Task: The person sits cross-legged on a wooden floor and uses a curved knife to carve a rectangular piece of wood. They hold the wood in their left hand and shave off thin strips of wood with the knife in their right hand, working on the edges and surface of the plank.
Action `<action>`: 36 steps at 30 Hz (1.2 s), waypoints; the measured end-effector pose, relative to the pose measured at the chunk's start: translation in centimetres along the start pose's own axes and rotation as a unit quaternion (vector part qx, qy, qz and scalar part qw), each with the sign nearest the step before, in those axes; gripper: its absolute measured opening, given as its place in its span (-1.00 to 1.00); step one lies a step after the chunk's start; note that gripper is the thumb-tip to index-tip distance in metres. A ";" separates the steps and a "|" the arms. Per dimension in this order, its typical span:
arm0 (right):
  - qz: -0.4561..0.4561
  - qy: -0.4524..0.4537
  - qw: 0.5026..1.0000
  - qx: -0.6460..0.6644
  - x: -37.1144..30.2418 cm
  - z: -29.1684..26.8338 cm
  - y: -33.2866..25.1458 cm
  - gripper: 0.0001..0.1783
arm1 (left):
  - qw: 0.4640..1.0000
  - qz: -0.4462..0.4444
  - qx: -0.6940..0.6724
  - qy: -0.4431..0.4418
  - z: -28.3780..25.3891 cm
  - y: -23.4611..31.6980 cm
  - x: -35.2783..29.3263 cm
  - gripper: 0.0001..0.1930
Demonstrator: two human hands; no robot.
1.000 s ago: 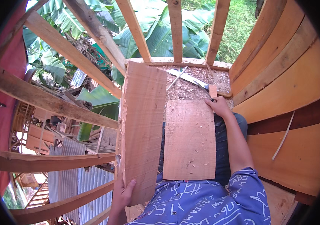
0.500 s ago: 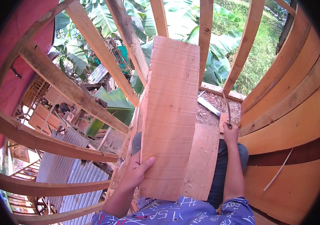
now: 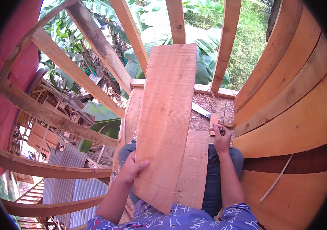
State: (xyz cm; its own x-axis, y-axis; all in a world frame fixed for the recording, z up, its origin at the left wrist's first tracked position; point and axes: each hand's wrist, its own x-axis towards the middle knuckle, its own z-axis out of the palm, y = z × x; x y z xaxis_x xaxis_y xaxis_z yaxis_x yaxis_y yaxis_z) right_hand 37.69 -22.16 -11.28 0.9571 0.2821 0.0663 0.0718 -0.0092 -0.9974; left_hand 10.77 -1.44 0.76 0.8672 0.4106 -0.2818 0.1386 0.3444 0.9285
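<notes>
Bright daylight; leaves (image 3: 157,33) perhaps overexposed

An open-sided wooden workplace, most likely a small woodworking spot. Curled wood shavings (image 3: 200,123) litter the surface right of centre, beside a broad sawn board (image 3: 167,122) in the middle of the frame. Spaced wooden slats (image 3: 176,23) fence the top and left, while overlapping planks (image 3: 294,107) wall the right. Through the gaps come daylight, large-leaved banana-like plants (image 3: 156,21) at the top, and corrugated metal sheets (image 3: 58,165) with jumbled timber (image 3: 52,99) at left.
</notes>
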 end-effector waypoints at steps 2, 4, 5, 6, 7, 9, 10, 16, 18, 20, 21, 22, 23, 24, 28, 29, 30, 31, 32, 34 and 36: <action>0.083 -0.074 0.989 0.098 -1.6 0.8 -3.4 -0.74 | 1.000 -0.010 0.001 -0.012 -0.3 -0.9 0.8 -0.37; 0.083 -0.138 0.967 0.196 -3.5 2.1 -5.5 -0.68 | 0.999 -0.027 -0.001 -0.043 -0.4 -1.5 2.0 -0.35; 0.075 -0.161 0.959 0.221 -4.8 3.0 -7.1 -0.68 | 0.998 -0.035 0.000 -0.056 -0.5 -1.7 2.1 -0.34; 0.072 -0.182 0.949 0.249 -5.7 3.6 -8.2 -0.67 | 0.997 -0.048 0.002 -0.068 -0.5 -2.0 2.6 -0.34; 0.087 -0.179 0.950 0.242 -6.3 4.0 -9.3 -0.68 | 0.995 -0.057 0.007 -0.078 -0.5 -2.2 3.0 -0.33; 0.116 -0.176 0.951 0.227 -7.1 4.6 -10.8 -0.70 | 0.993 -0.075 0.024 -0.088 -0.2 -2.8 3.6 -0.35; 0.131 -0.152 0.956 0.213 -7.0 4.8 -10.9 -0.76 | 0.992 -0.090 0.032 -0.085 -0.2 -2.9 3.9 -0.35; 0.166 -0.100 0.966 0.170 -8.6 5.1 -10.2 -0.80 | 0.982 -0.078 0.167 -0.041 1.3 -2.8 4.2 -0.20; 0.180 -0.094 0.964 0.173 -8.9 5.3 -10.4 -0.78 | 0.967 -0.055 0.249 -0.018 1.8 -1.7 2.3 -0.12; 0.191 -0.078 0.964 0.168 -9.1 5.3 -10.1 -0.78 | 0.944 -0.014 0.329 -0.011 2.8 -0.4 0.0 -0.04; 0.196 -0.076 0.963 0.167 -9.3 5.5 -10.2 -0.79 | 0.933 -0.009 0.360 -0.022 3.2 0.2 -1.6 -0.01; 0.197 -0.067 0.964 0.162 -9.2 5.6 -10.0 -0.79 | 0.921 0.000 0.387 -0.042 3.8 0.1 -2.5 0.02; 0.194 -0.063 0.965 0.163 -9.2 5.6 -10.0 -0.80 | 0.908 0.009 0.414 -0.062 4.3 -0.3 -3.3 0.05; 0.191 -0.059 0.966 0.165 -9.1 5.7 -10.2 -0.80 | 0.880 0.004 0.469 -0.069 4.4 -0.7 -4.1 0.12; 0.181 -0.056 0.965 0.179 -9.1 5.8 -9.9 -0.79 | 0.824 -0.050 0.563 -0.050 4.9 -2.0 -5.8 0.14; 0.182 -0.055 0.964 0.185 -9.1 6.0 -10.0 -0.78 | 0.821 -0.063 0.565 -0.054 4.7 -2.2 -6.0 0.13; 0.178 -0.050 0.971 0.150 -9.1 6.3 -10.0 -0.76 | 0.817 -0.074 0.568 -0.060 4.7 -2.3 -6.2 0.12; 0.174 -0.053 0.972 0.146 -9.2 6.4 -10.1 -0.77 | 0.811 -0.063 0.580 -0.049 4.7 -2.8 -6.5 0.08; 0.171 -0.055 0.973 0.142 -9.3 6.4 -10.2 -0.77 | 0.804 -0.052 0.591 -0.038 4.7 -3.4 -6.6 0.04; 0.163 -0.053 0.976 0.132 -9.3 6.5 -10.1 -0.78 | 0.804 -0.026 0.594 -0.020 4.5 -4.3 -6.8 -0.04; 0.156 -0.046 0.979 0.120 -9.4 6.6 -9.7 -0.80 | 0.817 0.002 0.577 -0.003 4.2 -4.7 -6.7 -0.11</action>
State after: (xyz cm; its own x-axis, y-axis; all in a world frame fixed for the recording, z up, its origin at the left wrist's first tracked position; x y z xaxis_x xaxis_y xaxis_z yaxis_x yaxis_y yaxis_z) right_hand 26.13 -18.44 -2.41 0.8922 0.3863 -0.2340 -0.2978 0.1136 -0.9478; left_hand 6.25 -9.33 -0.70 0.8703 0.4051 -0.2802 0.4918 -0.6824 0.5408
